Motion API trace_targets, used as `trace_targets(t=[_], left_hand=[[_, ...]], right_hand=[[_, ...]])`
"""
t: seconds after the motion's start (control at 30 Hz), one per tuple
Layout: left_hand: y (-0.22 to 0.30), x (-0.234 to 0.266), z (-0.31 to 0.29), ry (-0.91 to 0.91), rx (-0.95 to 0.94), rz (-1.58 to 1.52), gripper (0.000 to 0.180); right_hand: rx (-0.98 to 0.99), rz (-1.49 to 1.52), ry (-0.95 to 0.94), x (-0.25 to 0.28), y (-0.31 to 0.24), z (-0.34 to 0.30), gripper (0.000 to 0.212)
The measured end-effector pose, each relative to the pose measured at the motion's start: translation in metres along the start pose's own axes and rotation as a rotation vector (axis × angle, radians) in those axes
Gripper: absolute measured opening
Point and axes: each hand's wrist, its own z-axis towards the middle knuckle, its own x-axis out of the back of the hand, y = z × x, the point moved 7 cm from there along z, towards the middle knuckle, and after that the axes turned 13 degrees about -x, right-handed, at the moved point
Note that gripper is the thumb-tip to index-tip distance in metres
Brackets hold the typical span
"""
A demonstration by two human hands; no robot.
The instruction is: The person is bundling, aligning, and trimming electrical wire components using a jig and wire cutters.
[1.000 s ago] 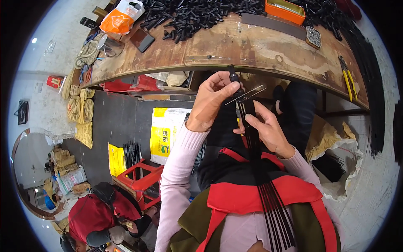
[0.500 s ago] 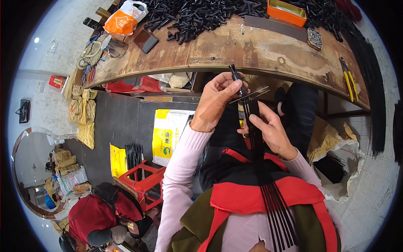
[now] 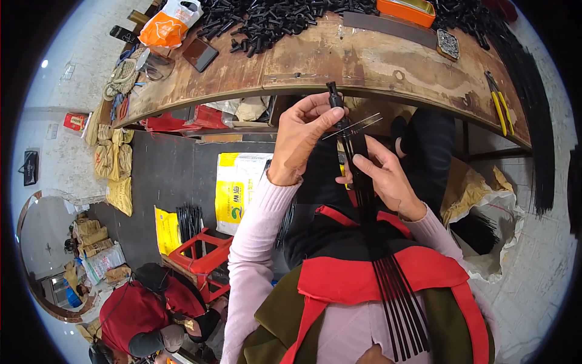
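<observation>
My left hand (image 3: 301, 134) is closed round a black plastic tube-shaped piece (image 3: 333, 91), held upright with its narrow tip above the fingers. From its lower end a bundle of long thin black rods (image 3: 365, 206) runs down across my lap and fans out over my red-trimmed apron (image 3: 327, 280). My right hand (image 3: 388, 176) grips this bundle just below the piece, thumb on the near side. Thin silver wires (image 3: 368, 121) stick out crosswise between the two hands. How they join the piece is too small to tell.
Ahead, a worn wooden table (image 3: 303, 70) bears a heap of black plastic pieces (image 3: 260, 27), a phone (image 3: 200, 54), an orange tin (image 3: 406, 11), a box of small metal bits (image 3: 448, 44) and yellow-handled pliers (image 3: 502, 109). A red stool (image 3: 203, 252) and another person (image 3: 136, 312) are at left.
The view has shifted slightly, so the table and floor things sit a little higher and further left. Both hands keep their hold on the black piece and the rods.
</observation>
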Motion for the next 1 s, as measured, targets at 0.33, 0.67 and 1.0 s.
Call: trace_targets(t=[0.33, 0.67, 1.0], left_hand=[[-0.008, -0.004, -0.001, -0.133, 0.065, -0.169, 0.040], [-0.002, -0.001, -0.020, -0.011, -0.009, -0.355, 0.046], [0.004, 0.002, -0.039, 0.144, -0.246, -0.073, 0.014]], right_hand=[[-0.014, 0.100, -0.042, 0.004, 0.003, 0.001, 0.037], [-0.027, 0.061, -0.012, 0.006, 0.004, 0.003, 0.039], [-0.040, 0.054, -0.017, 0.001, 0.005, 0.006, 0.038]])
